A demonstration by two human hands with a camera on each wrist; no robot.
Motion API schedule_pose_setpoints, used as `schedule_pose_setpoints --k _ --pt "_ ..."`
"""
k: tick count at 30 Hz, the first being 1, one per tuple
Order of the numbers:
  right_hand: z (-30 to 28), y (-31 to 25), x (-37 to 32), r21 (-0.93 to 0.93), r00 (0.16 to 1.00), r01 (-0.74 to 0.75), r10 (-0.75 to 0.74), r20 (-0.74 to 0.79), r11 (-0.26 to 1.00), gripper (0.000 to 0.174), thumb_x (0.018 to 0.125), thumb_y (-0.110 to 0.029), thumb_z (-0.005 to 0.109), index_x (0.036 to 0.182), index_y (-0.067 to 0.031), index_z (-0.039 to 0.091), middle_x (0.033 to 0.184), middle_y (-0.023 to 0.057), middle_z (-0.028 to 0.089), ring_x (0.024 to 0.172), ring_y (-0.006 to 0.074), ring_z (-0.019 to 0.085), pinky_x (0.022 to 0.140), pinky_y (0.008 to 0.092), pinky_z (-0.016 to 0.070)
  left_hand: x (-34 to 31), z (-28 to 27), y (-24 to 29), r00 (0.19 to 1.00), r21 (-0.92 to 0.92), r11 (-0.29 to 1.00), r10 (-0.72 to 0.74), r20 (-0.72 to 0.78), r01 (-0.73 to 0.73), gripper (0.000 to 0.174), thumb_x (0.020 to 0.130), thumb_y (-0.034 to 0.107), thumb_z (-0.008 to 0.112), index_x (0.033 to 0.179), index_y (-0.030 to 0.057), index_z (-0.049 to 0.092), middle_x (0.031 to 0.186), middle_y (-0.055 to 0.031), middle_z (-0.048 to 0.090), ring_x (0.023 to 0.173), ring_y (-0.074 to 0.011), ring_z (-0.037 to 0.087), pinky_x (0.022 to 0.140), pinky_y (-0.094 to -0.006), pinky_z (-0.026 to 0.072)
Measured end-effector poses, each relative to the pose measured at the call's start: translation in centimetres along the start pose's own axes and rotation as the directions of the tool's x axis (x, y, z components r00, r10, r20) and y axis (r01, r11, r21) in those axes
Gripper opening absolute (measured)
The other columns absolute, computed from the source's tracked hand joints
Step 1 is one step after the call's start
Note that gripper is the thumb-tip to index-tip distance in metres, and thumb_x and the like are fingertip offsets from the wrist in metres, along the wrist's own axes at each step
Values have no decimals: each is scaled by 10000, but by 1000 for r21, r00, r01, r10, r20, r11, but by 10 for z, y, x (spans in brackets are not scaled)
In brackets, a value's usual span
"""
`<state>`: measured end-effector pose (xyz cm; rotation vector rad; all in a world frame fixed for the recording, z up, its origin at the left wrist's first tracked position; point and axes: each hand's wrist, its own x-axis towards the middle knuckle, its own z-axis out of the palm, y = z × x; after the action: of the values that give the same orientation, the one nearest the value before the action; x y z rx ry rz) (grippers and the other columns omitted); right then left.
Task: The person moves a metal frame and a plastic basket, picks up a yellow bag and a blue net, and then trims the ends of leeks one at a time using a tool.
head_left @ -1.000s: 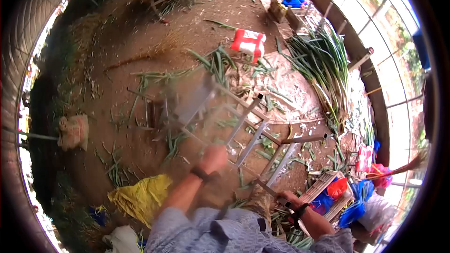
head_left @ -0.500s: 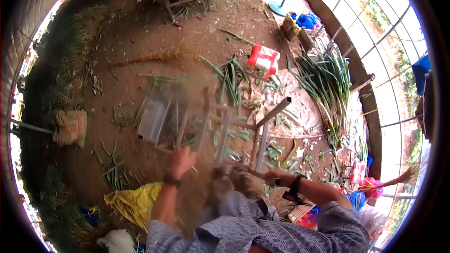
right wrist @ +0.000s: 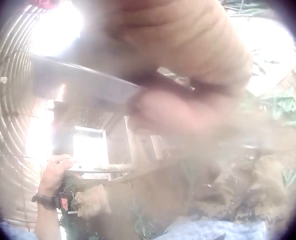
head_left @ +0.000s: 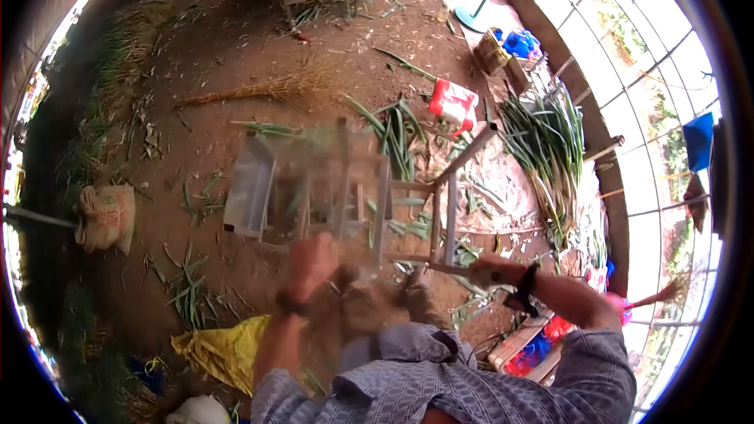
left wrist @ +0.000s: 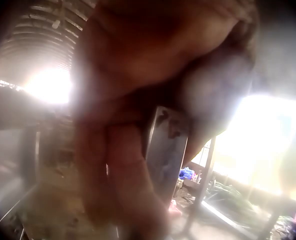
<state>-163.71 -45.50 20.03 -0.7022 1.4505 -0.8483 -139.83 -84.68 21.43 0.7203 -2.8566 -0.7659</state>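
In the head view a silvery metal frame [head_left: 381,208] of square tubing with several crossbars spans the space before me, slightly blurred. A sheet-metal panel [head_left: 250,188] shows at its left end. My left hand [head_left: 314,257] grips the near side of the frame, and the left wrist view has its fingers around a flat-sided metal tube [left wrist: 166,155]. Farther right, my right hand [head_left: 488,268] holds the near right end of the same frame. The right wrist view shows curled fingers [right wrist: 173,111] at a metal bar [right wrist: 88,82].
A red-and-white package [head_left: 454,104] and a heap of long green onions [head_left: 542,161] lie ahead right. A twig broom [head_left: 251,90] rests on the dirt floor among scattered leaves. A yellow sack [head_left: 224,352] lies near my left, a tan sack [head_left: 106,218] beyond it.
The metal frame has swung from a slant to roughly level across my view, its panel moving left. My left hand has shifted left and the right hand up, both still gripping it.
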Motion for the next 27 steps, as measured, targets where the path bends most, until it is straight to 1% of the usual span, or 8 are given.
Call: schedule_pose_setpoints --k 9,10,13,15,17,21,23,27 --pt "-19 -51 147 -179 998 -47 55 38 983 216 933 -204 567 1008 -15 640 846 72 657 641 115 598 536 268 486 79 -38 -114 999 21 999 -32 -38 33 150 807 188 656 766 43 655 706 -209 634 692 -411 627 585 -466 495" --pt "-22 -61 162 255 997 -44 27 72 966 247 935 -223 579 1036 -7 642 864 67 666 597 108 558 519 252 465 86 -34 -130 998 12 999 -52 -37 52 145 809 179 652 771 38 656 706 -212 632 690 -414 624 583 -462 495" --pt "-45 -71 212 -501 972 227 -231 55 835 295 954 -249 565 1146 -30 615 929 55 675 710 135 616 601 263 509 105 -31 -175 989 -68 987 -142 47 145 164 833 171 626 783 17 655 670 -190 639 655 -367 654 579 -438 500" --pt "-53 -62 252 597 984 -170 100 148 784 313 937 -230 602 1191 -48 597 973 72 669 790 161 642 671 284 541 110 -14 -207 951 -188 939 -258 169 288 181 847 178 617 788 11 654 636 -167 637 635 -331 672 582 -427 505" --pt "-38 -28 297 189 967 -250 255 -1 950 323 924 -232 620 1187 -47 594 997 98 662 835 184 647 705 303 552 103 2 -228 946 -185 930 -294 141 316 191 868 150 597 764 -8 619 589 -143 606 577 -276 677 562 -398 510" --pt "-3 -5 330 584 840 -405 538 -65 703 400 836 -261 718 1198 -127 616 1060 150 669 927 254 666 772 382 565 48 121 -329 920 -178 903 -385 69 391 194 822 175 615 751 -5 610 657 -205 617 602 -320 646 558 -413 484" --pt "8 20 335 -296 993 -118 104 -63 948 436 829 -304 740 1228 -182 614 985 124 686 787 240 688 721 367 565 32 106 -310 825 -304 767 -515 233 565 169 817 168 610 763 9 620 628 -171 617 578 -291 656 558 -413 493" --pt "25 9 346 -133 990 -127 118 -77 983 397 836 -349 743 1185 -181 653 834 59 695 725 218 677 687 338 554 12 121 -326 772 -354 689 -593 227 633 174 824 161 601 747 5 613 628 -143 644 534 -243 659 535 -394 504"
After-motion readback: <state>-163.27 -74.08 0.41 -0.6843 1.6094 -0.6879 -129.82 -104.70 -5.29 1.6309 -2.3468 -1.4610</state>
